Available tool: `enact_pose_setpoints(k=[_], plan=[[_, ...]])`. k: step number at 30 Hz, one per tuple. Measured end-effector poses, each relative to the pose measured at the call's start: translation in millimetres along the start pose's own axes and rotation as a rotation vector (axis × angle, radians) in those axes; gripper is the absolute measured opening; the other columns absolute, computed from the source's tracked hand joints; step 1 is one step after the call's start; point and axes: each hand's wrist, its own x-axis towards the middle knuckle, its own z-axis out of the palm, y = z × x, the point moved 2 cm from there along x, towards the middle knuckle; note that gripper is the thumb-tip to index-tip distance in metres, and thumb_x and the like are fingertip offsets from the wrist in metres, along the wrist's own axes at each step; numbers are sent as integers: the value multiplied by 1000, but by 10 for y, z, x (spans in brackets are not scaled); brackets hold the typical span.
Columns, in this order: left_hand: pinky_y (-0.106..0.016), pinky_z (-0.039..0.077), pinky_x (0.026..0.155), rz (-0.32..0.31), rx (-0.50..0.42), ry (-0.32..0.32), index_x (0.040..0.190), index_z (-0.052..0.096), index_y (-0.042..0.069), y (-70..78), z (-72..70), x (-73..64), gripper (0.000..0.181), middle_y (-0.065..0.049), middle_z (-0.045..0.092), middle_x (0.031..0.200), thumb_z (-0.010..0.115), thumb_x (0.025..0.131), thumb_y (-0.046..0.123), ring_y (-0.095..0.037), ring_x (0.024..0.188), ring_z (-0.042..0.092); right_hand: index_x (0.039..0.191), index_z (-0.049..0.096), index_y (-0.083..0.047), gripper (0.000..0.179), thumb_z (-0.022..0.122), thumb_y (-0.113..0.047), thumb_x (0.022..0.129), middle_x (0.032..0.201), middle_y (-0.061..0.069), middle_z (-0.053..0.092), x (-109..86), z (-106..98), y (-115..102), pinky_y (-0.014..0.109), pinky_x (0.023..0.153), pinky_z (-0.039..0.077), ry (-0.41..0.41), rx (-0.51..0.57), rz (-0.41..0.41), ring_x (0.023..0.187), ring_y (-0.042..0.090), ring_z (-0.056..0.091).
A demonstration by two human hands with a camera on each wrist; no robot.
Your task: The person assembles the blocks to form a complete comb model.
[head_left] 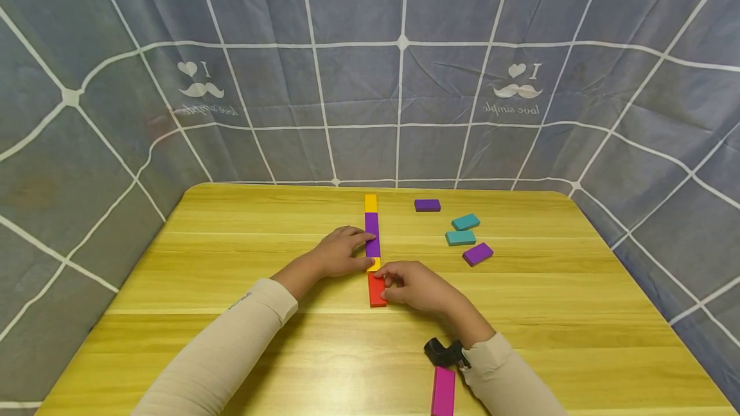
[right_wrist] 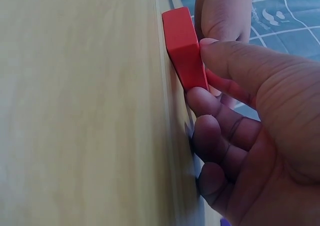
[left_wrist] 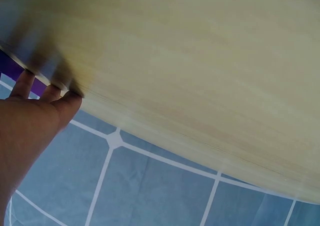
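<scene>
A straight row of blocks runs away from me in the head view: a yellow block (head_left: 370, 203) at the far end, a purple stretch (head_left: 372, 223), then a nearer yellow block (head_left: 378, 269). My left hand (head_left: 342, 252) rests against the row from the left, fingertips on the purple part and thumb at the nearer yellow block. At the near end lies a red block (head_left: 377, 299), in line with the others. My right hand (head_left: 419, 286) pinches it from the right between thumb and fingers. In the right wrist view the red block (right_wrist: 182, 33) lies flat on the table.
Right of the row lie two teal blocks (head_left: 460, 238) and two purple blocks (head_left: 427, 205). A magenta block (head_left: 443, 393) is near my right sleeve, beside a black wrist device (head_left: 442, 353). A grey checked curtain (head_left: 358, 82) surrounds the wooden table (head_left: 243, 223).
</scene>
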Motion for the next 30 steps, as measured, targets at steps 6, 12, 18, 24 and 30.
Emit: enact_pose_setpoints(k=[6,12,18,24,30], plan=[[-49,29,114,10,8,7,148,49,18,0,3,1,60,-12,45,148,62,95,43,-33,140,36,114,67,-14,24,69,-11,90,87,-8,60,18,13,5,30,74,47,7,3,-9,81,12,54],[-48,29,114,22,16,19,147,50,17,-2,10,11,59,-13,47,146,62,95,42,-34,139,37,114,67,-14,24,69,-11,90,88,-7,60,26,19,-1,29,74,47,19,9,-1,80,12,54],[-50,31,113,36,29,35,145,52,15,19,-4,4,58,-13,49,144,64,94,40,-35,137,39,113,68,-13,24,70,-10,89,88,-8,58,36,30,9,29,74,46,42,-9,-31,80,11,53],[-49,30,113,33,32,32,144,52,16,30,-2,7,57,-13,49,144,64,94,40,-35,137,39,112,68,-12,23,70,-10,89,88,-8,58,33,35,8,29,74,46,50,-6,-46,79,11,52],[-50,29,113,25,27,26,145,51,15,37,-3,0,58,-14,48,145,63,94,40,-35,137,38,113,68,-12,24,70,-10,89,89,-7,58,30,42,14,30,74,46,50,2,-35,80,12,52]])
